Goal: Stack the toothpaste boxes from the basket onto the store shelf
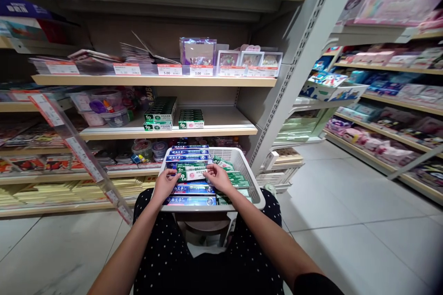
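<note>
A green-and-white toothpaste box is held level between both hands, over a white plastic basket resting on my lap. My left hand pinches the box's left end with thumb and fingers. At its right end, my right hand grips it the same way. Below and around the hands, the basket holds several blue boxes in a stack on the left and green boxes lying loosely on the right. Part of the basket's contents is hidden by the hands.
On the shelf ahead stand rows of green-and-white boxes and a taller stack. A price-label strip hangs slanted at left. A grey upright post borders the shelf on the right. A stool is below the basket.
</note>
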